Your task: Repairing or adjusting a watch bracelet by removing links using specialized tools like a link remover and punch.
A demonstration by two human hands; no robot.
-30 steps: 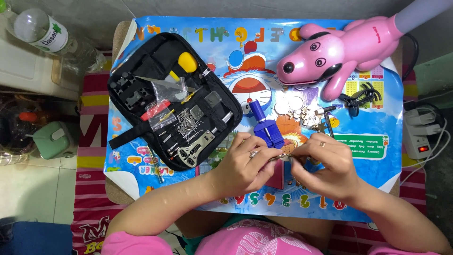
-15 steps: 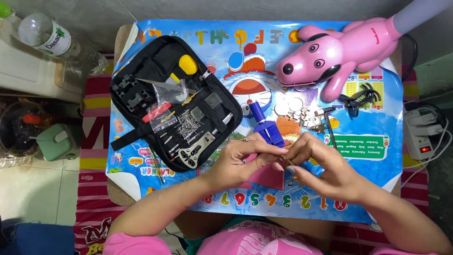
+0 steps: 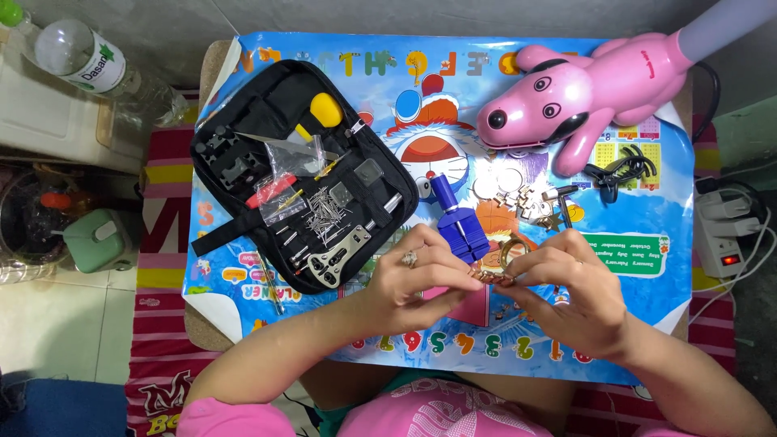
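- my left hand (image 3: 413, 279) and my right hand (image 3: 566, 283) meet over the front middle of the table, fingertips pinched on opposite ends of a gold-coloured metal watch bracelet (image 3: 494, 275).
- both hands are closed on the bracelet; neither is released. the link section between my thumbs is small and partly hidden, so i cannot tell which link is in play.
- the bracelet is lifted just above the blue cartoon alphabet mat (image 3: 647, 324), just in front of the blue link remover tool (image 3: 457, 220).
- judgement: grip close to the joint with the fingertips, so the links stay flat and do not twist.
- judgement: work low over the mat; a dropped pin could otherwise roll off the edge.
- loose links and small parts (image 3: 526, 202) lie beyond my right hand; keep clear of them.
- the open black tool case (image 3: 299, 174) is left of my left hand, in reach; the pink dog-shaped lamp (image 3: 583, 89) stands at the far right.
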